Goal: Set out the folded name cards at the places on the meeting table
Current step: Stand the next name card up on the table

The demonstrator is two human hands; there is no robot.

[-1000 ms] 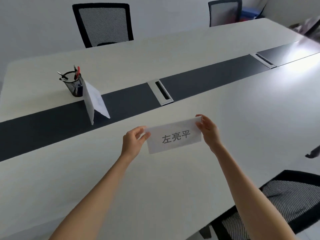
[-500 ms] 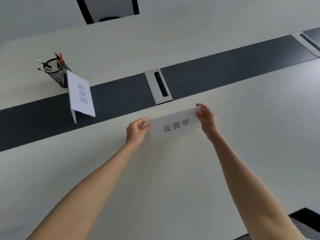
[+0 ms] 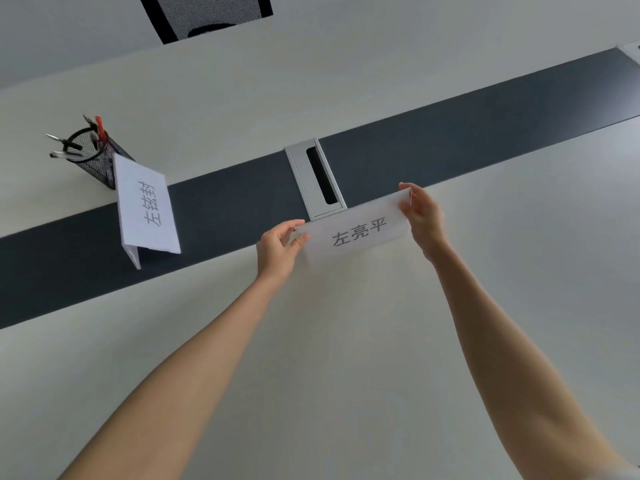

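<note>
A white folded name card [image 3: 356, 230] with three printed characters is held over the pale meeting table [image 3: 346, 341], at the near edge of its dark centre strip [image 3: 225, 206]. My left hand [image 3: 278, 251] pinches the card's left end and my right hand [image 3: 422, 216] pinches its right end. Whether the card's lower edge touches the table I cannot tell. A second folded name card [image 3: 145, 211] stands like a tent on the dark strip to the left, its print turned sideways.
A black mesh pen holder [image 3: 93, 157] with several pens stands behind the second card. A silver cable hatch [image 3: 313, 178] sits in the strip just behind the held card. A black mesh chair back [image 3: 207, 12] shows beyond the far edge.
Both hands have carried the card forward, away from me, up to the dark strip by the cable hatch. The view has tilted down and moved closer.
</note>
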